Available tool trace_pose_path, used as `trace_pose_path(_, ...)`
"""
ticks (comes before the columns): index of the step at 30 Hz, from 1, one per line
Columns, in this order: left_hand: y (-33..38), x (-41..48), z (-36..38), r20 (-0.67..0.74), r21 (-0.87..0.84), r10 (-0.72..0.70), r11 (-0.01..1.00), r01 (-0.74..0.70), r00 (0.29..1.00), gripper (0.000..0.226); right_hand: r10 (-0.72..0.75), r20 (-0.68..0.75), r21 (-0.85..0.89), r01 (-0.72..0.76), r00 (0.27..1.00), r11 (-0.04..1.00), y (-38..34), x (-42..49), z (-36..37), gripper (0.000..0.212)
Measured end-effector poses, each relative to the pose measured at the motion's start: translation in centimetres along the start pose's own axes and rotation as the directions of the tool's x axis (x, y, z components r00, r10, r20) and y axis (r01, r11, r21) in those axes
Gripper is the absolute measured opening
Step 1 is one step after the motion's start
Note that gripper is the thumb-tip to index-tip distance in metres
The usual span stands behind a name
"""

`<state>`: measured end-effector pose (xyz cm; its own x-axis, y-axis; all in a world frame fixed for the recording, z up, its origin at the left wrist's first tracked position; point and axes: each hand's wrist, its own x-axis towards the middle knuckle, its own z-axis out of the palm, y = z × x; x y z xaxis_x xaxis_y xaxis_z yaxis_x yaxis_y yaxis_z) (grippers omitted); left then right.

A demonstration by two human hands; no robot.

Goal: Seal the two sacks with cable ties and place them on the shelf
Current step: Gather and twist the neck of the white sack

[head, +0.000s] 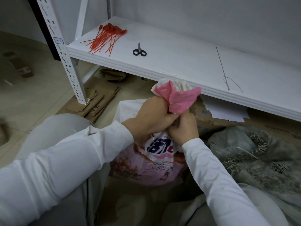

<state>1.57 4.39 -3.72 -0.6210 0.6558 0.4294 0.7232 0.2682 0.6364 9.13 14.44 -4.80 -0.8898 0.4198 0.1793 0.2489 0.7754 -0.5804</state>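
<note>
Non-task clutter: scissors, wire, cardboard, paper.
Black-handled scissors (139, 52) lie closed at far centre, blades pointing away. Thin grey wire (220, 62) runs near-to-far on the right, looped at its near end. Flattened brown cardboard (96, 103) is stacked on the beige tiled floor (32, 95) at left. Blue-printed cardboard box (210, 123) at right, white paper sheets (224, 111) on top.

The white shelf (179, 62) carries a loose bundle of red cable ties (105, 38) at its left end, black-handled scissors (139, 50) near them and a thin grey wire (222, 66) farther right. Below, the tiled floor (32, 88) bears flattened cardboard (96, 101), a pink sack (146, 167) and a grey sack (244, 152).
</note>
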Motion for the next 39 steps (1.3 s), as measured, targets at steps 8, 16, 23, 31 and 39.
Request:
trace_pose_path(8,-0.6,-0.6,0.8,0.036,-0.174,-0.120,0.977,0.124,0.992,0.027,0.072,-0.078,0.082,-0.066,0.994,0.994,0.2,0.2,-0.4,0.092)
trace_pose_path(16,-0.4,-0.8,0.9,0.111,-0.089,-0.083,0.992,0.093,0.990,0.042,0.122,0.166,0.343,-0.174,0.979,0.923,1.7,0.2,-0.3,0.034)
trace_pose_path(23,-1.7,-0.6,0.9,0.222,-0.074,-0.113,0.988,0.132,0.968,0.027,0.119,0.392,0.630,-0.361,0.912,0.687,1.2,0.4,0.0,0.035)
trace_pose_path(31,-2.2,-0.6,1.0,0.310,-0.070,-0.103,0.989,0.131,0.945,0.033,0.340,0.328,0.630,-0.472,0.881,0.616,1.3,0.3,-0.2,0.069)
trace_pose_path(39,-2.9,-1.0,1.9,0.441,-0.034,-0.046,0.997,0.068,0.896,0.027,0.408,0.444,0.603,-0.603,0.798,0.523,2.5,0.4,-0.2,0.087)
